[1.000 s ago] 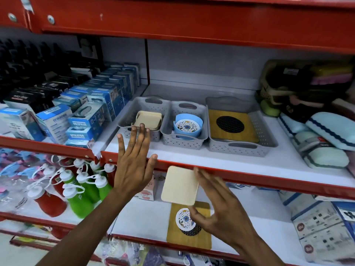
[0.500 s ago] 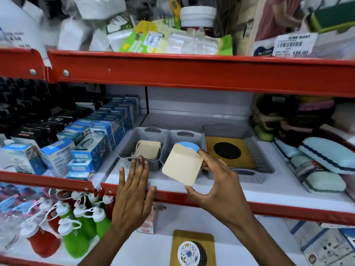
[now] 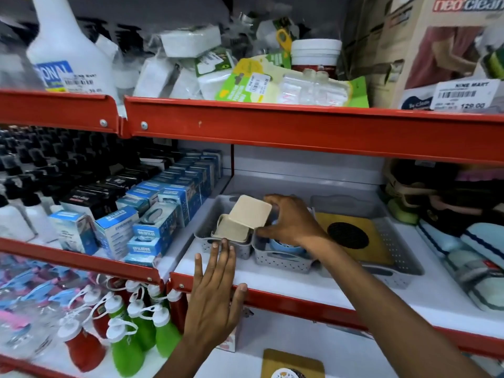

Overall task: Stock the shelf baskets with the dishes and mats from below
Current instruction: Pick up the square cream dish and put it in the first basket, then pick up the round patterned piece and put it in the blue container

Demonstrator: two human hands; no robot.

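Right hand [image 3: 289,223] pinches a square cream dish [image 3: 250,211], tilted, over the left grey basket [image 3: 207,238] near the shelf's front edge; left hand [image 3: 215,298] lies flat, splayed on that red edge [image 3: 294,301].

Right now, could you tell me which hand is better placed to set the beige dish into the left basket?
The right hand: it already holds the beige dish tilted over the left basket, above the dish lying inside. The left hand rests flat on the shelf edge, empty.
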